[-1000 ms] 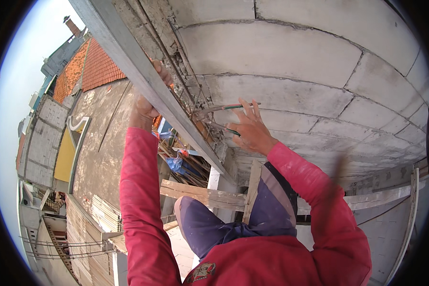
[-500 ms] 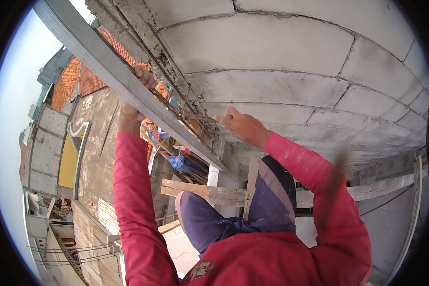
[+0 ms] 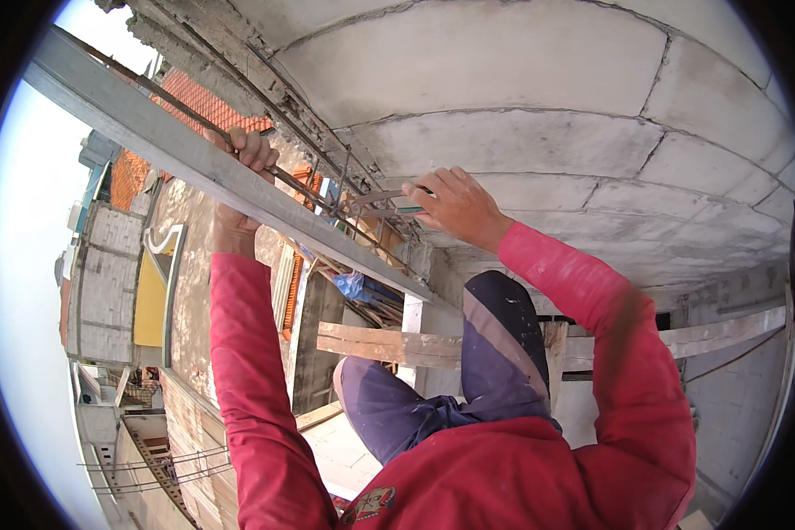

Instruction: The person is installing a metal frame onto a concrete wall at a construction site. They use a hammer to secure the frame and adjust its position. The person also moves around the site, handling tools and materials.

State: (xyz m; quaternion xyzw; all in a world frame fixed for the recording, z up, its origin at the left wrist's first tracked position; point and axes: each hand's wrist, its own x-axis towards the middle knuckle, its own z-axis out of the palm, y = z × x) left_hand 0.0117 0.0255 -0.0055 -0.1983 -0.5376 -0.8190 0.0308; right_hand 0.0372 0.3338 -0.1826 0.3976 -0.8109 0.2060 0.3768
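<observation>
My left hand (image 3: pixel 254 150) reaches around a grey beam (image 3: pixel 177 163), its fingers closed on a thin steel bar (image 3: pixel 302 187) along the beam's far side. The beam hides part of this hand. In my right hand (image 3: pixel 458 205) is a pair of pincers (image 3: pixel 378 196) with a bit of green on one handle. Its handles are spread apart and its jaw end is at the steel bars, near where a crosswise tie (image 3: pixel 343 177) meets them. Whether the jaws grip anything is too small to tell.
A wall of pale blocks (image 3: pixel 503 66) rises on the right, with rough concrete and more bars along its edge. A wooden plank (image 3: pixel 389 344) crosses beside my knees. Tiled roofs (image 3: pixel 205 102) and a blue bundle (image 3: pixel 352 284) lie far below, beyond the beam.
The view has shifted, and the beam appears further left and lower. My right hand has turned, and the pincers' handles now show spread wider, with green visible. My left hand keeps its grip.
</observation>
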